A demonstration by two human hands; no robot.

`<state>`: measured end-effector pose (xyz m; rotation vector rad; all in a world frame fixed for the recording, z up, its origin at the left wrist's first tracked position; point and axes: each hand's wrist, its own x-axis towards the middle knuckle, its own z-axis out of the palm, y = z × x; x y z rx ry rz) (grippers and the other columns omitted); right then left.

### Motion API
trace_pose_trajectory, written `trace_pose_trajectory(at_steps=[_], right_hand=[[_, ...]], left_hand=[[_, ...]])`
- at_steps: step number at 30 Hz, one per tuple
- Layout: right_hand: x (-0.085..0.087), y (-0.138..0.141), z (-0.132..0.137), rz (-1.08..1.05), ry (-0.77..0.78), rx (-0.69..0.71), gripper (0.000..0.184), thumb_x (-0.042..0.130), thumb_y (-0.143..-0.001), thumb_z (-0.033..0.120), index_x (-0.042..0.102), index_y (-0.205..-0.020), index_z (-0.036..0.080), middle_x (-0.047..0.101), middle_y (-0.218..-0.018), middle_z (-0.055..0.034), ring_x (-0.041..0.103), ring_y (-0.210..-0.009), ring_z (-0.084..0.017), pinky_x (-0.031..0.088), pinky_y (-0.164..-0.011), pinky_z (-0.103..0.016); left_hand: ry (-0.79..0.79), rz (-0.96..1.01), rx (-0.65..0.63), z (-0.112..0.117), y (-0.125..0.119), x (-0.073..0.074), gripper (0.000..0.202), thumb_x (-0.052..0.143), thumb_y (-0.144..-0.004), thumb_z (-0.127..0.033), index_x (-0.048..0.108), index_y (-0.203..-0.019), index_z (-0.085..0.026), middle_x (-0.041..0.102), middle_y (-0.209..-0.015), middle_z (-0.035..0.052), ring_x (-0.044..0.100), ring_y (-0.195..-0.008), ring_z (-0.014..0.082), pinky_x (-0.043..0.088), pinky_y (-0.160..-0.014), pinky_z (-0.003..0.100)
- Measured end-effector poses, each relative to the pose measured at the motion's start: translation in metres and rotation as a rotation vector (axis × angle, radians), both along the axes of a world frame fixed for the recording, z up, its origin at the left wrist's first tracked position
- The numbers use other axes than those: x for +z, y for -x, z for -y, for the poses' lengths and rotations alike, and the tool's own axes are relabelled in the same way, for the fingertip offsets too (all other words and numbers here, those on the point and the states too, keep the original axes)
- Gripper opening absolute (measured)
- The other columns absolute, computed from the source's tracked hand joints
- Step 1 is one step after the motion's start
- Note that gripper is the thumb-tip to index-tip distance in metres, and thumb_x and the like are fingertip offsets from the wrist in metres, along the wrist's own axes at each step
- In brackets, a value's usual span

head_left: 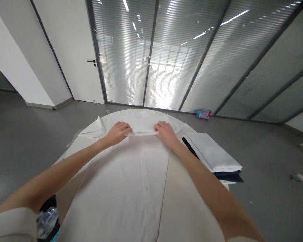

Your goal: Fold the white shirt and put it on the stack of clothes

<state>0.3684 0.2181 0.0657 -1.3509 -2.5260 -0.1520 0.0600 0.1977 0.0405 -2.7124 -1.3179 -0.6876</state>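
A white button-up shirt (121, 188) lies spread lengthwise over a round pale table (189, 198), its row of buttons facing up and its collar end at the far side. My left hand (119, 132) has its fingers curled on a raised crosswise fold of the cloth. On the same fold, a little to the right, my right hand (165, 131) grips with closed fingers. Between the two hands the fold runs as a straight ridge. One sleeve sticks out to the left at the far edge of the table.
Folded clothes (213, 153), white over dark, are stacked at the table's right edge. A bag with clear plastic (47, 222) sits low at the left. On the floor by the glass partition (166, 67) lies a blue and red package (204, 114). A white door (70, 50) stands back left.
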Motion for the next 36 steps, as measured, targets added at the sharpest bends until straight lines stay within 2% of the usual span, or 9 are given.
trace_pose_trajectory(at_steps=[4,8,11,15,21,27,31,34,36], right_hand=[[-0.038,-0.014,0.035,0.106,0.247,0.092,0.012,0.066,-0.09,0.033,0.068,-0.092,0.021,0.066,-0.104,-0.0072,0.058,-0.101,-0.024,0.04,-0.089,-0.035],[-0.026,0.008,0.026,-0.102,0.087,-0.098,0.03,0.043,-0.103,0.033,0.07,-0.099,0.02,0.07,-0.108,-0.0095,0.059,-0.108,-0.024,0.039,-0.097,-0.037],[-0.018,0.044,0.009,-0.193,0.035,-0.081,0.037,0.032,-0.106,0.028,0.064,-0.124,0.021,0.066,-0.13,-0.0091,0.056,-0.122,-0.022,0.038,-0.104,-0.036],[-0.045,0.071,-0.004,-0.099,0.11,-0.103,0.049,0.027,-0.107,0.041,0.049,-0.147,0.021,0.044,-0.157,-0.0097,0.038,-0.145,-0.025,0.026,-0.118,-0.042],[-0.083,0.061,-0.008,-0.06,0.15,-0.13,0.06,0.026,-0.106,0.052,0.037,-0.156,0.021,0.032,-0.164,-0.0108,0.027,-0.152,-0.028,0.016,-0.123,-0.046],[-0.059,0.046,-0.023,-0.189,0.155,-0.185,0.052,0.022,-0.108,0.042,0.046,-0.149,0.022,0.047,-0.155,-0.0082,0.041,-0.143,-0.019,0.028,-0.118,-0.036],[-0.041,0.029,-0.041,-0.119,0.346,-0.387,0.058,0.034,-0.103,0.052,0.05,-0.145,0.016,0.052,-0.149,-0.0177,0.046,-0.139,-0.032,0.035,-0.113,-0.048],[-0.034,0.021,-0.053,-0.068,0.499,-0.412,0.067,0.048,-0.095,0.063,0.058,-0.138,0.013,0.053,-0.146,-0.0213,0.049,-0.136,-0.037,0.042,-0.107,-0.049],[-0.03,0.018,-0.058,-0.068,0.533,-0.412,0.07,0.052,-0.091,0.065,0.059,-0.137,0.013,0.052,-0.147,-0.0211,0.046,-0.138,-0.037,0.043,-0.107,-0.047]], left_hand=[[0.139,-0.101,-0.269,0.026,-0.002,-0.034,0.028,0.052,-0.097,-0.042,0.07,-0.105,-0.022,0.069,-0.111,0.0122,0.063,-0.103,0.023,0.044,-0.096,0.037],[0.051,0.162,-0.01,0.007,-0.023,-0.023,0.043,0.034,-0.103,-0.043,0.07,-0.106,-0.018,0.072,-0.108,0.0123,0.065,-0.103,0.0234,0.045,-0.097,0.037],[0.062,0.23,0.209,-0.013,-0.055,-0.019,0.046,0.028,-0.104,-0.035,0.064,-0.125,-0.017,0.067,-0.129,0.0131,0.058,-0.125,0.0254,0.041,-0.107,0.041],[0.115,0.042,0.304,-0.014,-0.084,-0.045,0.051,0.029,-0.103,-0.032,0.048,-0.147,-0.017,0.047,-0.154,0.0147,0.036,-0.147,0.0299,0.019,-0.12,0.058],[0.059,0.004,0.274,-0.003,-0.083,-0.068,0.055,0.032,-0.102,-0.035,0.043,-0.152,-0.018,0.039,-0.159,0.014,0.031,-0.15,0.0295,0.009,-0.123,0.058],[0.157,0.296,0.355,-0.016,-0.053,-0.056,0.047,0.045,-0.096,-0.04,0.057,-0.138,-0.019,0.052,-0.15,0.0118,0.042,-0.143,0.0245,0.031,-0.119,0.043],[0.332,0.345,0.511,-0.007,-0.017,-0.054,0.069,0.061,-0.085,-0.056,0.053,-0.14,-0.016,0.064,-0.132,0.0169,0.061,-0.121,0.0302,0.047,-0.102,0.042],[0.465,0.289,0.517,0.006,-0.005,-0.057,0.085,0.069,-0.074,-0.063,0.053,-0.14,-0.012,0.072,-0.111,0.0166,0.069,-0.101,0.0307,0.052,-0.087,0.038],[0.506,0.288,0.53,0.01,-0.005,-0.057,0.08,0.064,-0.079,-0.063,0.054,-0.139,-0.013,0.074,-0.105,0.0143,0.07,-0.096,0.0283,0.052,-0.081,0.034]])
